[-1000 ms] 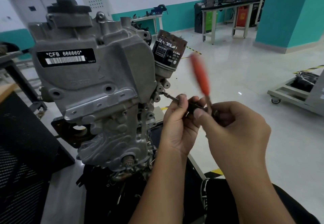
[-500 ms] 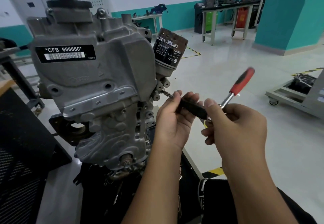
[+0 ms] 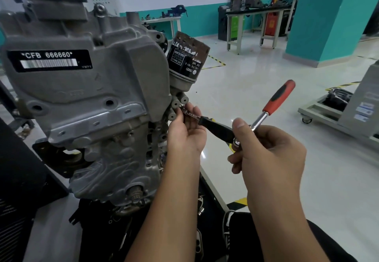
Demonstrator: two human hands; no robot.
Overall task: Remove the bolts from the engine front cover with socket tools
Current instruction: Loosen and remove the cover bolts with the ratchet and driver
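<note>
Item: engine front cover (image 3: 86,89), grey, left of my view, oil filter (image 3: 187,58) at its right edge. My left hand (image 3: 187,132) pinches the extension bar (image 3: 191,115) at a bolt boss. My right hand (image 3: 270,153) grips the ratchet (image 3: 260,118), red handle (image 3: 280,96) angled far-right.

1. An automotive training workshop was shown.
2. A bare engine (image 3: 82,101), labelled "CFB 666660", was mounted at working height.
3. Steel workbenches (image 3: 260,13) loaded with tools and parts were set along the white-and-teal walls.
4. The glossy floor (image 3: 256,89) was marked with yellow-and-black hazard tape.
5. A wheeled equipment cart (image 3: 336,116) was parked at the right.
</note>
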